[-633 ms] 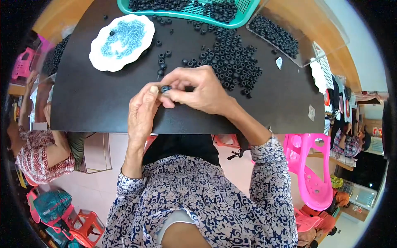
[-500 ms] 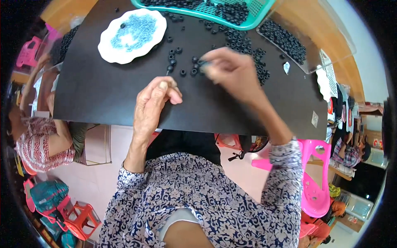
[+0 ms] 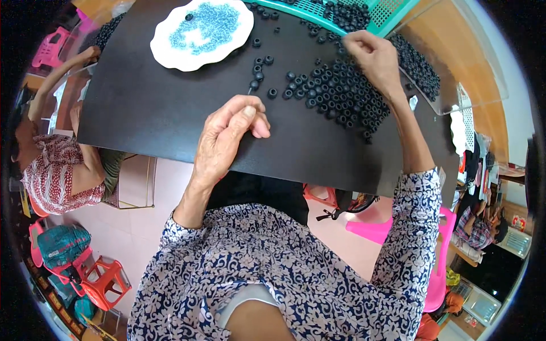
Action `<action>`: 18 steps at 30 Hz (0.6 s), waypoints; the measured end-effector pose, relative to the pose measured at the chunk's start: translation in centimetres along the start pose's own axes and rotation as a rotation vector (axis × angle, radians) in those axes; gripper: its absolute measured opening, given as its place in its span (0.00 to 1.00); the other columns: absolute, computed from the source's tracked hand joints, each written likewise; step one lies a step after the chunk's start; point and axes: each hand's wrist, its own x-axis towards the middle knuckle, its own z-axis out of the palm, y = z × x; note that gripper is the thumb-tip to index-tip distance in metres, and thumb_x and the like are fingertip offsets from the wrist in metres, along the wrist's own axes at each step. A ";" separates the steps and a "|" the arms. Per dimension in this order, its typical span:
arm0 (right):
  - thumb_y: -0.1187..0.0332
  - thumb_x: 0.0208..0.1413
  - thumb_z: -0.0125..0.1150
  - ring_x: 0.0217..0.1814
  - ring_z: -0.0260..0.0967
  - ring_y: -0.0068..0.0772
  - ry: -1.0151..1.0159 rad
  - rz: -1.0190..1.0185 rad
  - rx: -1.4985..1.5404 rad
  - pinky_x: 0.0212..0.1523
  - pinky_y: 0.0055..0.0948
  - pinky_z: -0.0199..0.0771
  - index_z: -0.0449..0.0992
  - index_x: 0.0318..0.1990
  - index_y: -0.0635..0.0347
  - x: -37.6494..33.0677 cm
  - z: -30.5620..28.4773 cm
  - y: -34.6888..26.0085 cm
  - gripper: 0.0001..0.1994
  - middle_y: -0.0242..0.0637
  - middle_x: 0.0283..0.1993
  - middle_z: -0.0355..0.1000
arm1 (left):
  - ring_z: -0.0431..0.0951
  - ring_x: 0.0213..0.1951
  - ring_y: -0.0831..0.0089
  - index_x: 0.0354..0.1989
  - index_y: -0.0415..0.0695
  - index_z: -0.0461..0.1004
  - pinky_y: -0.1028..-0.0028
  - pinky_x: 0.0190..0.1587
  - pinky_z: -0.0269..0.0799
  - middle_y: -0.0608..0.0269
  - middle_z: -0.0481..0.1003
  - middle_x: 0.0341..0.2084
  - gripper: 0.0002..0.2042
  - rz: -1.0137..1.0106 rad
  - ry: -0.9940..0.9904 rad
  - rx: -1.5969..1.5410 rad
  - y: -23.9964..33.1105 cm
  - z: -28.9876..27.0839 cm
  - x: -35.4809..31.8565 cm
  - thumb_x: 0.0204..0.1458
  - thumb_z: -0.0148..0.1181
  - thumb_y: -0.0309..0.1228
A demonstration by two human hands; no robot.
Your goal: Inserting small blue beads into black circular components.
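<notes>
My left hand [image 3: 232, 133] is closed, thumb against fingers, on a thin needle [image 3: 249, 91] or wire whose tip points away from me. Right beyond that tip, several round black beads [image 3: 259, 75] line up; I cannot tell how many are threaded on it. My right hand [image 3: 373, 61] has curled fingers at the far side of a heap of loose black beads [image 3: 341, 91], close to the green basket's near edge. Whatever its fingertips hold is hidden. Beyond the left hand, a scalloped white plate [image 3: 170, 55] carries tiny blue beads and one black bead.
The green basket [image 3: 392, 20] at the far edge holds more black beads. A clear plastic tray [image 3: 475, 101] of black beads stands to the right on the dark table [image 3: 153, 113]. Another person [image 3: 62, 176] sits at the left. A pink chair [image 3: 438, 278] stands lower right.
My right hand has moved away to the right and farther off, from the near beads to beside the basket. My left hand keeps its pinch; the whole view has shifted slightly.
</notes>
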 end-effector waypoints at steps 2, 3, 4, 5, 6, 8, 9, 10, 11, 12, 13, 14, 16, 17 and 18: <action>0.67 0.52 0.61 0.24 0.62 0.16 -0.047 -0.108 -0.100 0.27 0.20 0.64 0.80 0.40 0.59 0.9 1.1 -0.4 0.09 0.28 0.22 0.69 | 0.74 0.31 0.78 0.40 0.34 0.72 0.78 0.38 0.69 0.62 0.75 0.25 0.13 0.012 0.009 -0.001 0.0 0.0 0.0 0.63 0.45 0.33; 0.68 0.51 0.61 0.24 0.65 0.20 -0.063 -0.167 -0.162 0.27 0.23 0.66 0.80 0.40 0.59 1.4 1.5 -0.5 0.10 0.32 0.22 0.71 | 0.74 0.31 0.78 0.40 0.34 0.71 0.78 0.38 0.70 0.62 0.75 0.25 0.13 0.010 -0.003 0.009 0.0 -0.1 0.0 0.63 0.45 0.33; 0.68 0.51 0.61 0.24 0.65 0.20 -0.065 -0.169 -0.163 0.27 0.23 0.66 0.80 0.40 0.59 1.8 1.8 -0.1 0.10 0.32 0.22 0.71 | 0.74 0.31 0.78 0.40 0.34 0.71 0.78 0.38 0.70 0.62 0.75 0.25 0.13 0.005 -0.016 0.018 0.1 0.0 0.0 0.63 0.45 0.32; 0.69 0.50 0.61 0.24 0.68 0.26 -0.089 -0.238 -0.226 0.29 0.26 0.69 0.80 0.40 0.59 2.2 2.2 0.3 0.10 0.36 0.23 0.72 | 0.74 0.31 0.78 0.40 0.34 0.71 0.78 0.38 0.70 0.62 0.75 0.25 0.13 0.006 -0.014 0.016 0.2 0.0 0.1 0.63 0.45 0.32; 0.69 0.49 0.61 0.24 0.71 0.32 -0.113 -0.306 -0.289 0.30 0.30 0.71 0.80 0.41 0.60 2.4 2.4 0.7 0.11 0.40 0.24 0.74 | 0.74 0.33 0.76 0.43 0.34 0.71 0.76 0.42 0.70 0.61 0.74 0.25 0.14 -0.024 -0.040 0.006 0.3 0.0 0.2 0.63 0.46 0.34; 0.69 0.49 0.61 0.26 0.73 0.36 -0.168 -0.259 -0.330 0.32 0.33 0.73 0.79 0.41 0.61 2.9 3.1 -0.4 0.12 0.42 0.26 0.75 | 0.74 0.36 0.73 0.44 0.34 0.70 0.74 0.45 0.69 0.60 0.74 0.24 0.14 -0.061 -0.043 -0.018 0.4 -0.4 -0.2 0.63 0.47 0.35; 0.69 0.48 0.61 0.28 0.74 0.40 -0.214 -0.201 -0.379 0.33 0.36 0.74 0.79 0.41 0.62 3.0 3.3 -1.0 0.12 0.44 0.28 0.76 | 0.74 0.36 0.73 0.44 0.34 0.70 0.74 0.45 0.69 0.60 0.74 0.24 0.14 -0.062 -0.029 -0.019 0.4 -0.5 -0.2 0.63 0.47 0.35; 0.70 0.47 0.62 0.27 0.73 0.34 -0.216 -0.206 -0.355 0.32 0.31 0.72 0.79 0.40 0.65 3.0 3.5 -1.5 0.12 0.42 0.27 0.75 | 0.74 0.35 0.73 0.43 0.35 0.70 0.74 0.45 0.69 0.60 0.74 0.24 0.14 -0.063 -0.038 -0.023 0.4 -0.6 -0.2 0.63 0.47 0.35; 0.70 0.47 0.62 0.27 0.73 0.34 -0.226 -0.215 -0.349 0.32 0.31 0.72 0.79 0.40 0.65 2.8 3.7 -2.0 0.12 0.42 0.27 0.75 | 0.74 0.35 0.74 0.43 0.35 0.71 0.74 0.45 0.69 0.61 0.74 0.24 0.13 -0.065 -0.046 -0.027 0.4 -0.6 -0.3 0.63 0.47 0.34; 0.71 0.47 0.62 0.26 0.70 0.30 -0.192 -0.190 -0.241 0.31 0.28 0.71 0.78 0.40 0.65 2.4 3.8 -2.6 0.12 0.39 0.26 0.73 | 0.75 0.31 0.78 0.41 0.35 0.71 0.78 0.37 0.70 0.63 0.75 0.26 0.10 -0.006 -0.039 -0.014 0.1 -0.6 -0.1 0.63 0.46 0.30; 0.72 0.47 0.62 0.25 0.68 0.25 -0.162 -0.169 -0.126 0.30 0.25 0.69 0.78 0.40 0.66 2.0 4.1 -3.5 0.11 0.36 0.25 0.71 | 0.75 0.31 0.78 0.41 0.35 0.71 0.78 0.37 0.70 0.63 0.75 0.26 0.10 -0.007 -0.014 -0.011 0.1 -0.7 0.0 0.63 0.46 0.30; 0.76 0.47 0.62 0.25 0.60 0.15 -0.134 -0.196 0.014 0.29 0.18 0.64 0.77 0.40 0.66 1.3 4.3 -4.8 0.10 0.27 0.25 0.67 | 0.75 0.31 0.79 0.41 0.35 0.71 0.78 0.37 0.70 0.63 0.75 0.26 0.10 -0.015 -0.012 -0.031 0.2 -0.7 0.2 0.62 0.47 0.29; 0.77 0.48 0.63 0.26 0.59 0.13 -0.168 -0.144 0.149 0.29 0.16 0.62 0.77 0.40 0.66 -0.2 5.0 -7.2 0.10 0.25 0.26 0.66 | 0.74 0.32 0.79 0.43 0.35 0.71 0.79 0.38 0.70 0.63 0.75 0.27 0.10 -0.031 -0.006 -0.066 0.0 -0.9 0.4 0.62 0.48 0.29; 0.79 0.48 0.63 0.26 0.57 0.11 -0.180 -0.069 0.261 0.29 0.14 0.61 0.77 0.40 0.65 -1.1 5.2 -8.1 0.11 0.22 0.27 0.65 | 0.74 0.32 0.79 0.43 0.35 0.71 0.79 0.38 0.70 0.63 0.75 0.27 0.10 -0.037 0.006 -0.066 -0.2 -0.8 0.6 0.62 0.48 0.29; 0.80 0.47 0.63 0.27 0.57 0.10 -0.179 -0.098 0.298 0.29 0.12 0.60 0.77 0.40 0.65 -2.0 5.5 -9.0 0.11 0.21 0.28 0.65 | 0.73 0.32 0.80 0.43 0.35 0.71 0.79 0.38 0.70 0.63 0.75 0.28 0.09 -0.010 0.033 -0.135 -0.5 -0.6 0.8 0.62 0.48 0.28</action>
